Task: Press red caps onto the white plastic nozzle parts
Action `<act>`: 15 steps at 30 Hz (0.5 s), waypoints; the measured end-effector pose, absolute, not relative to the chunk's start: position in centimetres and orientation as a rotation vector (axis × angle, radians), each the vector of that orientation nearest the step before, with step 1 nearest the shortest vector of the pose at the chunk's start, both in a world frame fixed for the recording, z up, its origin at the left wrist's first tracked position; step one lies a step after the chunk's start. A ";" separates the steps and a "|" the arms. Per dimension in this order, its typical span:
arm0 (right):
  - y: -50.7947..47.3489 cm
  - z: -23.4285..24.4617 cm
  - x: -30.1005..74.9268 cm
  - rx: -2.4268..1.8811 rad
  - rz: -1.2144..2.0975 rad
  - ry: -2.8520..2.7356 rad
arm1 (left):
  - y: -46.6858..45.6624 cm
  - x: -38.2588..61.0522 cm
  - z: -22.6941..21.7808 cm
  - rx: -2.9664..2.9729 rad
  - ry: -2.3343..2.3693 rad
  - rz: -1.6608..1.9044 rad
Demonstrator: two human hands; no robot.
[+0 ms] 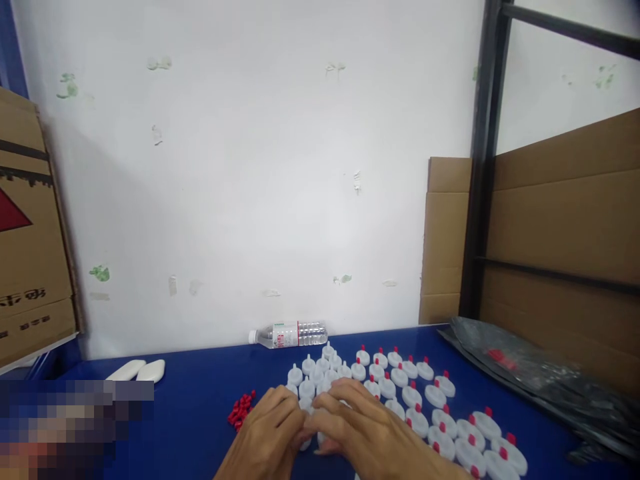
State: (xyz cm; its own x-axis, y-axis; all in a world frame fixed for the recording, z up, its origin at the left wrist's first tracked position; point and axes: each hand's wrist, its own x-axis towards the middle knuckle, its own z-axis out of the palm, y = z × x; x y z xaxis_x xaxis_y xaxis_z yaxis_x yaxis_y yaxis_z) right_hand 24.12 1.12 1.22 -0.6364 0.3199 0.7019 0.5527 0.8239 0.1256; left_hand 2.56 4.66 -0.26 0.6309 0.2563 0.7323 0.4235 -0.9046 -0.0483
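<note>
- Meeting low over the tabletop (190,420), the left grip (267,432) and the right grip (367,427) have their fingers curled, almost fingertip to fingertip; whether either is grasping a part I cannot tell, since the knuckles hide the fingertips
- Red caps (242,411) lie in a loose heap just left of the left grip; bare lids (295,375), spouts up, crowd just beyond both grips; capped lids (435,396) spread beyond and to the right of the right grip
- Parts this small would, I judge, handle best with one grip steadying the lid by its rim and the other working squarely from above; a light, straight touch should keep the spout from tilting
- The nearest bare lids stand close enough to be knocked, I think; the right wrist passes close beside capped lids and could brush them
- Well beyond the grips, a bottle (287,335) lies on its side near the wall (250,167); far right, past the capped lids, lies a bag (540,377); neither blocks the grips
</note>
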 end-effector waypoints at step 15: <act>3.1 2.3 26.6 -0.955 -0.254 -2.216 | 10.6 -2.9 2.6 -2.705 -1.327 -0.689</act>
